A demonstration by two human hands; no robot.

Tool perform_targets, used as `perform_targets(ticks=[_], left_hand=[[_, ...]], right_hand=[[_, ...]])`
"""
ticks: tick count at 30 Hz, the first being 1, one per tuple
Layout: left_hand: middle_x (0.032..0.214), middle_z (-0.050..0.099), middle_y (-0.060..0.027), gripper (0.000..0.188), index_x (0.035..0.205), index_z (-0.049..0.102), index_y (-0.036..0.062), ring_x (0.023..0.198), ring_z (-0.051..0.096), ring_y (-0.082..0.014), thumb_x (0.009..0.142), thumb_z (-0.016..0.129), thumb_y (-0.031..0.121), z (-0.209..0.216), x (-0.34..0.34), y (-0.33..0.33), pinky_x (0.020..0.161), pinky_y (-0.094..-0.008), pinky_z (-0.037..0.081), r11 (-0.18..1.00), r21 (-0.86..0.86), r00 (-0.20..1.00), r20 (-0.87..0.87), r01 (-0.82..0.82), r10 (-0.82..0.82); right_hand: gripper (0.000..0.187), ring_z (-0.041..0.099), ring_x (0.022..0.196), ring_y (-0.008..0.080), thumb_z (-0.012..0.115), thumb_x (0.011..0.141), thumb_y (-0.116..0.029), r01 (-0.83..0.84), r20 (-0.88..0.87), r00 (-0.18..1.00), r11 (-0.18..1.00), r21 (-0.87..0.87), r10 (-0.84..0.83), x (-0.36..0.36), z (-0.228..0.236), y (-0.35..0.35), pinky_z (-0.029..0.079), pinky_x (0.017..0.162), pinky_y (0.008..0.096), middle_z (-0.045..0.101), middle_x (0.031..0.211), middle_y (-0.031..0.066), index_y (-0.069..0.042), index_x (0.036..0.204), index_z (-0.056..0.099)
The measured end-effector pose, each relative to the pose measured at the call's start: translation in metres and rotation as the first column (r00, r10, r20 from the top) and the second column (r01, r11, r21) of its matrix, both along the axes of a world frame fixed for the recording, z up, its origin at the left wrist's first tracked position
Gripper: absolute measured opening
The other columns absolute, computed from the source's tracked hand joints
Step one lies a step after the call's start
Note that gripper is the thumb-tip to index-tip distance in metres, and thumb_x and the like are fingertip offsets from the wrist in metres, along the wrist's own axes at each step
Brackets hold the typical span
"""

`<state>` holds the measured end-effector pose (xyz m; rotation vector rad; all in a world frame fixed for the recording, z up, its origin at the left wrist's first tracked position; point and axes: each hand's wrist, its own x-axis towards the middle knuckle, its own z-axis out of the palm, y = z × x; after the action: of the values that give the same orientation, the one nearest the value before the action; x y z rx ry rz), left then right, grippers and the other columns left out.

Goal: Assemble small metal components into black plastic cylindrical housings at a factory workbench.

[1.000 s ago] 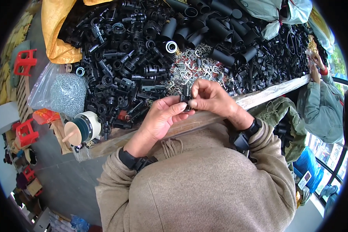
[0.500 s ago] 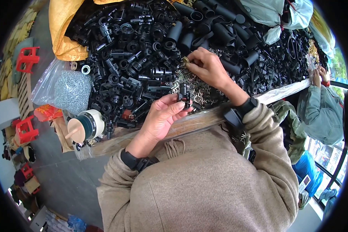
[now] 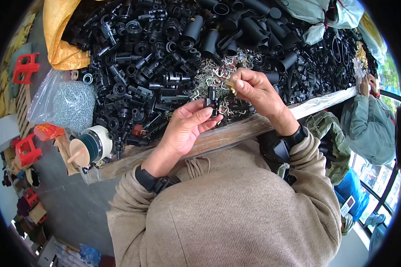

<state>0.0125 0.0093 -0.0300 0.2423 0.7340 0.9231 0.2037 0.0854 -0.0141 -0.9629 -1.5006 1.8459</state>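
Observation:
Between the thumb and fingers of my left hand [image 3: 187,127] a small black plastic fitting [image 3: 210,99] stands upright, near the table's front edge. To its right, my right hand [image 3: 259,91] is closed in a pinch on a small brass-coloured piece [image 3: 230,84]; its exact kind is too small to make out. Beneath and behind both hands lies a pile of small pale metal hooks [image 3: 209,73]. A heap of black plastic fittings [image 3: 138,66] spreads to the left of the hooks. Black cylindrical tubes [image 3: 254,31] lie beyond them.
A wooden edge [image 3: 227,135] wrapped in clear film borders the table. At left are a clear bag of screws [image 3: 74,104], a white-and-green container [image 3: 96,144] and an orange sack [image 3: 60,40]. Another person [image 3: 370,120] works at far right, below white plastic bags [image 3: 316,18].
My right hand has lifted from the hook pile and come right and nearer, pinching the brass-coloured piece. My left hand holds the black fitting in nearly the same place. The view has shifted slightly.

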Motion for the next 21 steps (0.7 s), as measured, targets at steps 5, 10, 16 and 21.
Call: perform_targets(ticks=[5,10,16,21], left_hand=[[0.092,0.06,-0.0081,0.025,0.099,0.055,0.0006,0.083,0.059,-0.0196,0.078,0.06,0.013,-0.002,0.001,0.0,0.073,-0.026,0.048,1.0,-0.005,1.0,0.021,0.022,-0.022],[0.092,0.06,-0.0079,0.026,0.099,0.054,-0.0007,0.082,0.06,-0.02,0.078,0.06,0.013,0.001,0.004,-0.006,0.073,-0.0263,0.048,1.0,0.01,0.999,0.018,0.027,-0.027],[0.09,0.06,-0.0077,0.025,0.098,0.055,-0.0011,0.081,0.06,-0.0202,0.077,0.061,0.013,-0.003,0.006,-0.017,0.073,-0.0257,0.048,1.0,-0.01,0.999,-0.047,0.024,-0.024],[0.088,0.06,-0.0076,0.024,0.096,0.056,-0.0012,0.08,0.06,-0.0199,0.077,0.061,0.013,-0.005,0.006,-0.021,0.072,-0.0252,0.048,0.999,-0.013,0.998,-0.038,0.039,-0.039]], right_hand=[[0.026,0.034,0.056,0.0035,0.048,0.087,-0.027,-0.102,0.001,0.995,0.991,0.082,0.102,-0.006,0.002,-0.009,0.028,0.049,0.0182,0.043,0.066,-0.0039,-0.002,0.079,0.052],[0.025,0.036,0.059,0.0031,0.05,0.085,-0.026,-0.145,0.05,0.989,0.965,0.22,0.138,-0.011,-0.001,-0.021,0.031,0.051,0.0184,0.045,0.067,-0.0037,-0.002,0.078,0.053],[0.02,0.039,0.063,0.0029,0.052,0.085,-0.022,-0.107,0.152,0.983,0.994,0.035,0.101,-0.01,0.007,-0.043,0.034,0.056,0.0183,0.046,0.07,-0.0038,-0.003,0.078,0.048],[0.019,0.039,0.064,0.0026,0.052,0.085,-0.021,-0.05,0.043,0.998,0.996,0.071,0.047,-0.01,-0.007,-0.05,0.034,0.056,0.0186,0.046,0.071,-0.0042,-0.004,0.078,0.046]])
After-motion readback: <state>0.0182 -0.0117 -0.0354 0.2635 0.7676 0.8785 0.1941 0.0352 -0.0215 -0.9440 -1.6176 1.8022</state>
